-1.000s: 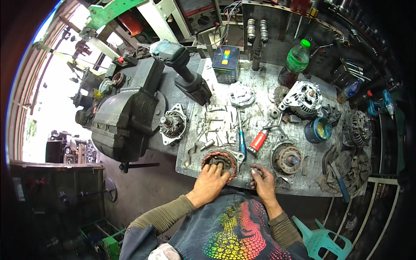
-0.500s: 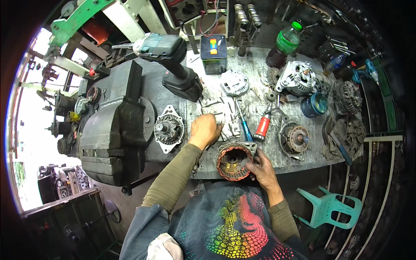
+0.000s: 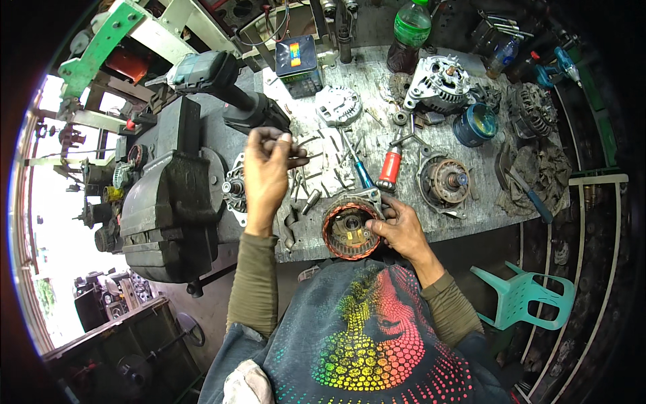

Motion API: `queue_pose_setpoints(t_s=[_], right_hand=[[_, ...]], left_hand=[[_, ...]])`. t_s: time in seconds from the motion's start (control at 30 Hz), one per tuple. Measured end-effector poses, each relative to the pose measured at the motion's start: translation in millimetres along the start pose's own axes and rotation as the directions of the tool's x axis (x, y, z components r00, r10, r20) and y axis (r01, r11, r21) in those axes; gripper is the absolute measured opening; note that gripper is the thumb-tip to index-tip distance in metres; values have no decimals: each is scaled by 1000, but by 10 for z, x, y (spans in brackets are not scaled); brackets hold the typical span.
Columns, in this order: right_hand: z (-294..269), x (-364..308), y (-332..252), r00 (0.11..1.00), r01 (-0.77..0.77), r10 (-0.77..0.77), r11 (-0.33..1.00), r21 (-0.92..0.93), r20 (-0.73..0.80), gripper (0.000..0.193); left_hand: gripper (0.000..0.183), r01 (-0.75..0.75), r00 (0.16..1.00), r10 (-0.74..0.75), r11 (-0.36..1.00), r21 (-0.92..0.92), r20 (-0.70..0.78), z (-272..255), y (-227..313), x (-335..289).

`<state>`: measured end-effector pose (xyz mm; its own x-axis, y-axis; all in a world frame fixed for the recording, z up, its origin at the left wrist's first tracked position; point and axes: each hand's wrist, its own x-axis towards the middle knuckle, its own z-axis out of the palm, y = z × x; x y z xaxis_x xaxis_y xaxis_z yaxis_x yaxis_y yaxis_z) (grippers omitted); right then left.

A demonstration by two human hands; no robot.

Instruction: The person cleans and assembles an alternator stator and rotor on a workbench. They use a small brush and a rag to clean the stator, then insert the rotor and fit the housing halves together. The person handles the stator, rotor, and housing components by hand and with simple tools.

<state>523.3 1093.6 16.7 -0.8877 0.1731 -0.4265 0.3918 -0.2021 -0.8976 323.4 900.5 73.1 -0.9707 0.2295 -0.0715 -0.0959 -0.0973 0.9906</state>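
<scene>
My right hand (image 3: 398,229) grips the right edge of an alternator housing (image 3: 375,196) with a ring of copper windings (image 3: 326,232) inside, its thumb over the rim. The open side of the housing faces up, close to my body at the bench's front edge. My left hand (image 3: 269,172) is raised above the bench, fingers curled and thumb against the fingertips; whatever they hold is too small to make out. Partly hidden behind this hand lies an alternator rotor half (image 3: 233,188). Several loose bolts (image 3: 313,200) lie between the hands, beside a blue-handled screwdriver (image 3: 364,174).
A cordless impact driver (image 3: 252,108) stands beyond my left hand, right of a large bench vise (image 3: 168,215). Rightward are a red-handled tool (image 3: 390,168), another alternator half (image 3: 444,182), a blue jar (image 3: 474,124), a complete alternator (image 3: 441,84) and a rag (image 3: 538,172). A green stool (image 3: 528,296) stands below.
My left hand has lifted from the small parts on the bench and moved up and left. My right hand keeps its grip on the housing. The whole view has shifted a little.
</scene>
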Motion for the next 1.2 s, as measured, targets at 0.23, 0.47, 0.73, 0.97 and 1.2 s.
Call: queue_pose_setpoints(t_s=[0.23,0.47,0.73,0.97,1.2], right_hand=[[49,135,-94,999,48,-48,999,-3,-19,68],[51,127,-71,996,91,-86,975,-201,38,64],[65,195,49,998,55,-57,997,52,41,69],[90,271,270,979,195,-201,972,-128,-32,68],[86,248,323,979,202,-202,978,-61,4,71]], left_hand=[[27,31,977,-156,781,624,146,-47,450,-880],[26,-76,958,-180,594,801,224,100,200,-1397],[12,-271,941,-139,241,932,309,432,-187,-1371],[11,-240,944,-193,158,958,268,503,-184,-1381],[10,-190,956,-207,97,977,207,483,-209,-1348]])
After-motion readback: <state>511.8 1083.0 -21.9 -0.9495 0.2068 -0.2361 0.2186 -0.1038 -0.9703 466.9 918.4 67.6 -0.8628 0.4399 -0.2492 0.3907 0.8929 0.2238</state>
